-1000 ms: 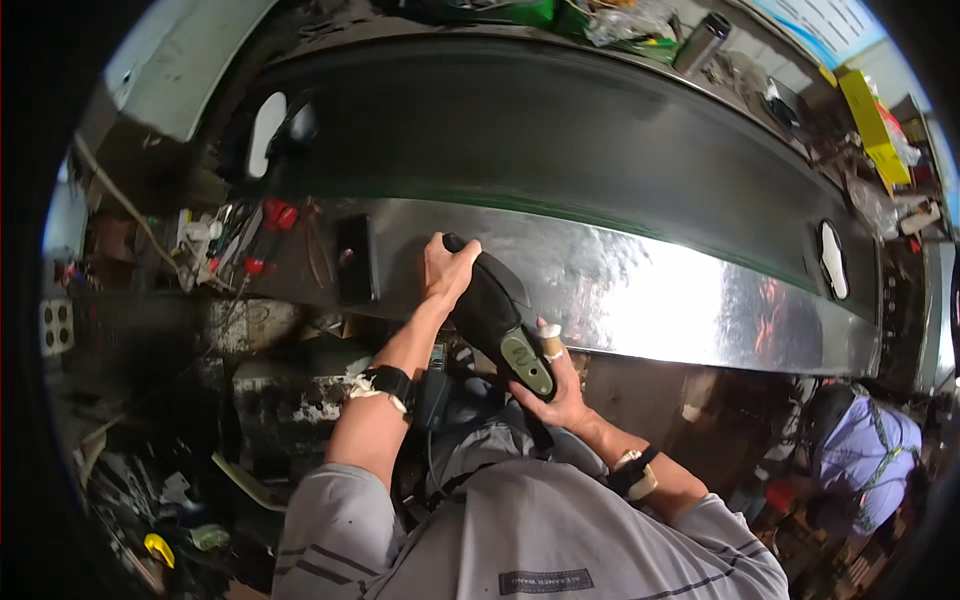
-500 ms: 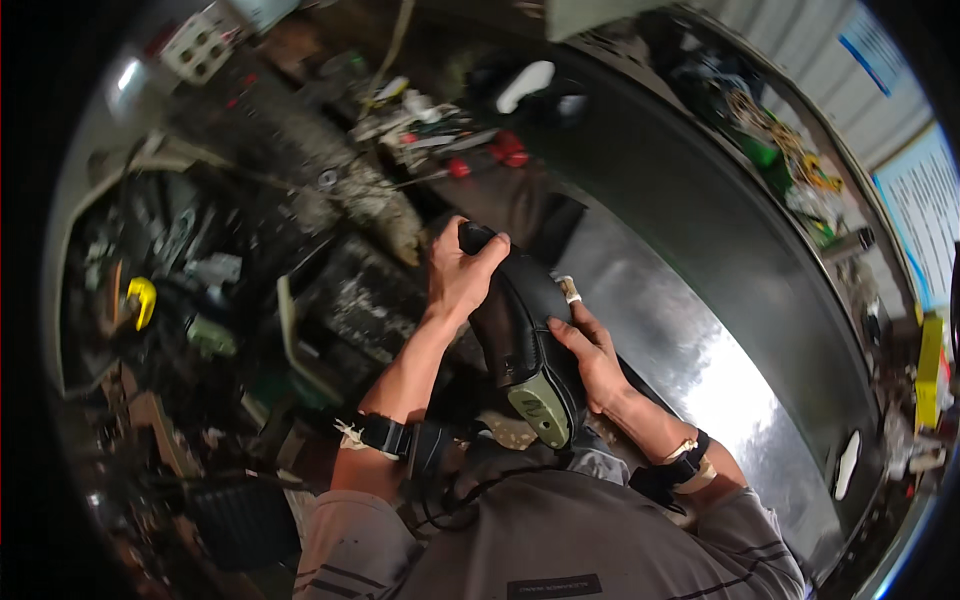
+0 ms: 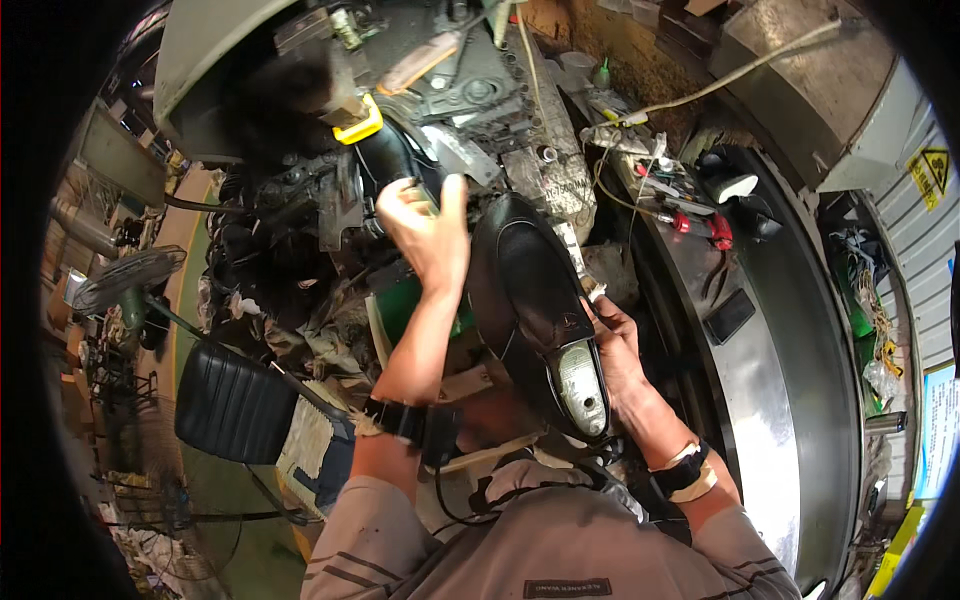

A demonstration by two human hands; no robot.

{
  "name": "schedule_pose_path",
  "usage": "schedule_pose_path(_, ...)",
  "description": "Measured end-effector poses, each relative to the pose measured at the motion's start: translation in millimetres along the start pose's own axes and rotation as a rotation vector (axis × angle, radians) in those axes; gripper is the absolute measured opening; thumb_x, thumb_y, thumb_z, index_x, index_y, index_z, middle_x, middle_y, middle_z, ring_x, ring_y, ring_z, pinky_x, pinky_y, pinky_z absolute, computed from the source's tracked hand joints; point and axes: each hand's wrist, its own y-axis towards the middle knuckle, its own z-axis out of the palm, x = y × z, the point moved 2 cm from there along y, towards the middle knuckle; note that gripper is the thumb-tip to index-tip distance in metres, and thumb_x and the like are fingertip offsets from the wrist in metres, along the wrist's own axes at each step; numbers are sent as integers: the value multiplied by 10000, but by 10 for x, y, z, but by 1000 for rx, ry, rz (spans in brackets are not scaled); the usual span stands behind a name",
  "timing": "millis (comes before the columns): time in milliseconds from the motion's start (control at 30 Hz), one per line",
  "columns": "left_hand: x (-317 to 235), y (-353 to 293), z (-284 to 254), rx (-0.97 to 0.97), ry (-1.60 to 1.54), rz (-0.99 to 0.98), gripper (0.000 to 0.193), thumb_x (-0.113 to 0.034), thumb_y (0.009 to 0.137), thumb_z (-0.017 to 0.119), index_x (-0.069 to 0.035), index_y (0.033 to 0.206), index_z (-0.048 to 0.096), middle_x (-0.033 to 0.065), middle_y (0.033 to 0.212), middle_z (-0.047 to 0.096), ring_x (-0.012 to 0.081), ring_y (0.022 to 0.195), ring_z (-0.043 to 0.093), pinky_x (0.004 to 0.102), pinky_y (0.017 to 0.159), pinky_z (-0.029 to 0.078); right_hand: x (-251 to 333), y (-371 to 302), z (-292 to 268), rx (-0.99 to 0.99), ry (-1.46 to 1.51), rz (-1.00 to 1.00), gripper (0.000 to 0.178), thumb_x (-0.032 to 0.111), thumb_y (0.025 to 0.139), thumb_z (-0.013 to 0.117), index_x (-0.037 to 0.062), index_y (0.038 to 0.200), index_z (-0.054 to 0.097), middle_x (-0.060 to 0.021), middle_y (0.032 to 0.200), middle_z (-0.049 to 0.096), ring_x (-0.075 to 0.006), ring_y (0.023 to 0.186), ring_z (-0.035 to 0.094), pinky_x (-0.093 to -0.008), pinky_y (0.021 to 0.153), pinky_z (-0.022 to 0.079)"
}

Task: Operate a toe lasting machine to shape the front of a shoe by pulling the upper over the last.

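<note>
My right hand (image 3: 618,355) grips the side of a black leather shoe (image 3: 515,260), which sits on a green shoe last (image 3: 578,380) with a round hole in its top. A slim, pale tool (image 3: 574,250), whose kind I cannot make out, sticks up from the same fingers beside the shoe. My left hand (image 3: 432,240) is off this shoe, thumb and fingers apart and slightly blurred. It is by the near end of another dark shoe-like piece (image 3: 385,160) in the machine; whether it touches that piece I cannot tell. A yellow block (image 3: 358,120) sits over that piece.
Right of me runs a metal bench (image 3: 765,400) bearing a black phone-like slab (image 3: 730,317) and red-handled tools (image 3: 705,228). A cord (image 3: 720,80) crosses the far right. At left are a black chair (image 3: 235,405) and a fan (image 3: 130,278). A grey machine hood (image 3: 215,60) overhangs the far left.
My left hand has let go of the shoe and moved toward the machine at the far left. The right hand still holds the shoe, now turned more upright. The view has swung left.
</note>
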Motion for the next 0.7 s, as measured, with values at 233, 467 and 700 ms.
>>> schedule_pose_path(233, 920, 432, -51, -55, 242, 69, 1020, -130, 659, 919, -164, 1510, 358, 192, 1370, 498, 385, 1300, 419, 529, 1134, 273, -173, 182, 641, 43, -47, -12, 180, 127, 972, 698, 24, 1088, 608, -81, 979, 717, -118, 769, 676, -267, 632, 544)
schedule_pose_path(467, 1178, 15, -1195, 494, 45, 45, 904, 37, 678, 853, -41, 1475, 431, 162, 1380, 541, 292, 1290, 529, 385, 1092, 422, -170, 296, 977, -16, -18, 24, 348, 108, 956, 708, -40, 1232, 556, -98, 977, 722, -164, 745, 689, -298, 638, 571)
schedule_pose_path(700, 775, -101, -1569, 360, -571, -637, 420, -355, 1001, 635, -12, 1239, 686, 38, 1176, 701, 104, 1013, 646, 259, 908, 484, -581, 676, 1285, 122, -24, 121, 268, 86, 960, 645, 20, 1220, 646, -63, 992, 717, -146, 803, 681, -295, 699, 572)
